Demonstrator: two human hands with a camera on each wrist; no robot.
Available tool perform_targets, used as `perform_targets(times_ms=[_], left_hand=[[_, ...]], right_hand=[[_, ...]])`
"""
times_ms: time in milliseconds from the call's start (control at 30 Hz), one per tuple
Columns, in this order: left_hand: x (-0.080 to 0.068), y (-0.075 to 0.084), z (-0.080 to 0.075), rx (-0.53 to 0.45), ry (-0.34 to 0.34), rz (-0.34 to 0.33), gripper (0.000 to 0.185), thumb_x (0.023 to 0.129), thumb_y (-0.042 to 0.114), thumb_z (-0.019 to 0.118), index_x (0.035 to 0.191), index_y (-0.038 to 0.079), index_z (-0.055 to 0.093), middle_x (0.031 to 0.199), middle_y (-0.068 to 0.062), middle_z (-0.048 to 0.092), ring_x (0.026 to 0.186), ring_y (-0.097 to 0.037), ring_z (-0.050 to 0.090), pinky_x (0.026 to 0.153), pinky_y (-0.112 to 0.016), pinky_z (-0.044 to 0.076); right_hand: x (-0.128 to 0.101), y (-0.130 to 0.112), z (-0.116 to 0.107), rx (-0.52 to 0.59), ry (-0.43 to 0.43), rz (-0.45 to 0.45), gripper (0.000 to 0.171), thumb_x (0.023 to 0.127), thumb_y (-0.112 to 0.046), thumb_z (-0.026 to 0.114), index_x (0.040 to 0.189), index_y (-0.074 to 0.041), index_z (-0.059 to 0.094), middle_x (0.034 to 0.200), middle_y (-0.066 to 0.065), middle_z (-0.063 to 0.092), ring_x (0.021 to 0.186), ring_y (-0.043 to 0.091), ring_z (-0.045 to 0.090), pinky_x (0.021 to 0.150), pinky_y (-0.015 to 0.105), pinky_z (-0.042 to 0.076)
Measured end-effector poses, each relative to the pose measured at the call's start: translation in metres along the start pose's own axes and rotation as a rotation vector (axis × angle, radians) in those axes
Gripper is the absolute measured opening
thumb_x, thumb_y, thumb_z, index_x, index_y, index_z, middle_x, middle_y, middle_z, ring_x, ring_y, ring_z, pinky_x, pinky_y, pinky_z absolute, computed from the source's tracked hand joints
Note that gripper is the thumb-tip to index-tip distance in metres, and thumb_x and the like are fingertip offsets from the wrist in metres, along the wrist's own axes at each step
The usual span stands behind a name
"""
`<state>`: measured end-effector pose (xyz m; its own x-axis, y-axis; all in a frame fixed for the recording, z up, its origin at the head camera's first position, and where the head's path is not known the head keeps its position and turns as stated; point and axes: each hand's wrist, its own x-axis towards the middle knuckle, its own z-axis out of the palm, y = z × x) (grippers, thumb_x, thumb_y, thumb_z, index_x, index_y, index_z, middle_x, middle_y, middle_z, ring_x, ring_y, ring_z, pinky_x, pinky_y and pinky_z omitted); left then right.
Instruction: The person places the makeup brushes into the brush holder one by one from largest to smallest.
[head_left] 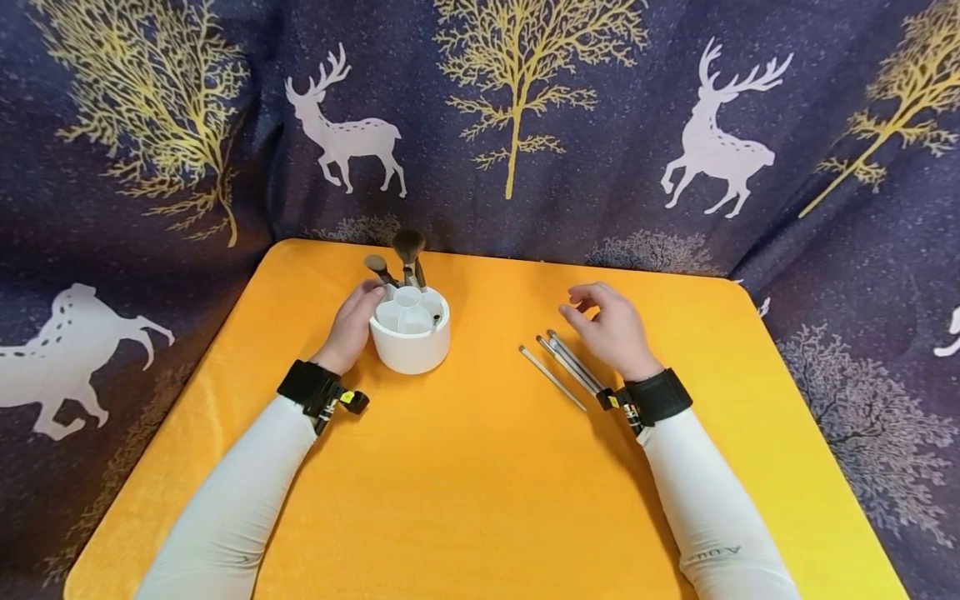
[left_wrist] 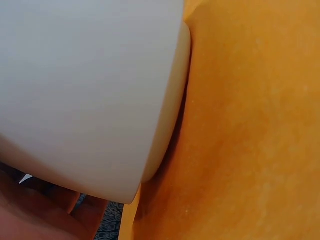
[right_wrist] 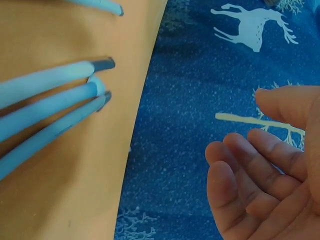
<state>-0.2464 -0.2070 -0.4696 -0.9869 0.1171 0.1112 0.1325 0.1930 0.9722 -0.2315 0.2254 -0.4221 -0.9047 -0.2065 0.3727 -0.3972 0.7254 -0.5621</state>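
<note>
A round white brush holder (head_left: 411,354) with several compartments stands on the table's left half. My left hand (head_left: 347,329) holds its left side, fingers at the rim; the left wrist view shows these fingers (left_wrist: 45,212) along the white wall. A large fluffy makeup brush (head_left: 408,243) and a smaller one (head_left: 377,265) stick up from the back compartments. A small dark tip (head_left: 436,320) shows at the right. My right hand (head_left: 611,329) is empty, fingers loosely bent, beyond several thin brushes (head_left: 576,367) lying side by side. One thin brush (head_left: 553,379) lies apart, left of them.
An orange cloth covers the table (head_left: 450,483). Behind it hangs a dark blue curtain (head_left: 465,150) printed with white deer and yellow trees, close to the table's back edge.
</note>
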Motion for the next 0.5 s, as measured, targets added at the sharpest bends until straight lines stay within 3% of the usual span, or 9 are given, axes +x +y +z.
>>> perform_targets(times_ms=[267, 500], left_hand=[[-0.001, 0.001, 0.001, -0.007, 0.006, 0.016, 0.038, 0.119, 0.038, 0.036, 0.131, 0.003, 0.045, 0.136, -0.022, 0.047, 0.129, -0.033, 0.044, 0.114, -0.042, 0.032], [-0.001, 0.001, 0.001, 0.019, 0.000, -0.003, 0.045, 0.120, 0.041, 0.035, 0.137, 0.000, 0.044, 0.143, -0.025, 0.046, 0.135, -0.036, 0.043, 0.122, -0.050, 0.029]], right_hand=[[-0.003, 0.008, 0.000, -0.056, -0.054, 0.043, 0.032, 0.105, -0.024, 0.080, 0.129, -0.002, 0.077, 0.112, 0.014, 0.074, 0.094, 0.034, 0.068, 0.080, 0.046, 0.052], [-0.006, 0.017, 0.001, -0.067, -0.159, 0.102, 0.039, 0.105, -0.026, 0.079, 0.133, 0.001, 0.075, 0.113, 0.014, 0.074, 0.099, 0.034, 0.067, 0.084, 0.048, 0.052]])
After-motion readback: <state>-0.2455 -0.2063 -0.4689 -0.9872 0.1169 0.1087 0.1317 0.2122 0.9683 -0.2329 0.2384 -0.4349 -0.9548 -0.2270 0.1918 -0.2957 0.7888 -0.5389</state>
